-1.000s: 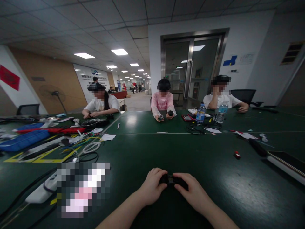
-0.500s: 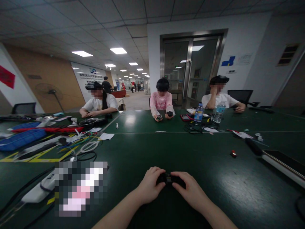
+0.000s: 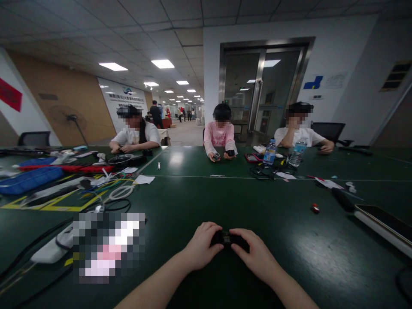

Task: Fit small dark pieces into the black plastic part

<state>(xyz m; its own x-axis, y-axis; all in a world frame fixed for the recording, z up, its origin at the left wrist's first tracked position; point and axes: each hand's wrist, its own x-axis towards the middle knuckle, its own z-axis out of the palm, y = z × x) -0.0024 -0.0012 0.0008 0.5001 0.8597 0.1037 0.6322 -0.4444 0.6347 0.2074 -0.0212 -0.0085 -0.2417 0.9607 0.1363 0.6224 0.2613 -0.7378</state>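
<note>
Both hands grip one small black object [image 3: 226,238] low in the middle of the head view, just over the green tabletop [image 3: 180,206]. My left hand [image 3: 203,244] pinches its left end between thumb and fingers. On the other end, my right hand [image 3: 252,249] has its thumb below and fingers above. Only the middle of the object shows between the fingertips, with a lighter patch on it; its kind is too dark and covered to make out.
On the left lie a white power strip [image 3: 53,249], coiled cables [image 3: 120,193] and blue trays [image 3: 30,181]. Further right are a small red item [image 3: 315,208] and a flat white-edged device [image 3: 383,225]. Water bottles [image 3: 269,152] stand across the table, where three people sit.
The view has shifted slightly. My hands keep the same hold on the black object, whose lighter middle patch looks darker now. A distant standing person has moved right.
</note>
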